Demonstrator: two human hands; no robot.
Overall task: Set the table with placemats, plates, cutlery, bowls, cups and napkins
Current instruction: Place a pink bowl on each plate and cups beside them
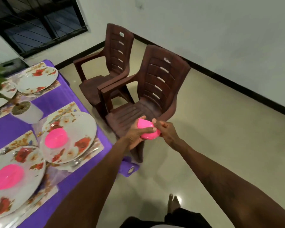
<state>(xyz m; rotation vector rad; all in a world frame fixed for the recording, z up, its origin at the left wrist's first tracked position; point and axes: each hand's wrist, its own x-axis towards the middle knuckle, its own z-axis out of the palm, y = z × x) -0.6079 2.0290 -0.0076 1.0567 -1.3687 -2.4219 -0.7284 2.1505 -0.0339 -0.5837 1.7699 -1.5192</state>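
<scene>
Currently gripped in both hands: one pink bowl (148, 131), possibly a nested stack; cannot tell. Left hand (134, 137): fingers curled under and round the body. Right hand (165, 131): fingertips pinched on the rim, probably to part one bowl from another. Held in the air above the near brown chair (161, 79), just off the right edge of the desk (59, 97). Target to the left of the hands, left hand nearer: bare plate (38, 79) at the far right corner. Round, so no long axis; small, glossy, bright. Nearer plates (84, 122) already fitted with bowls.
</scene>
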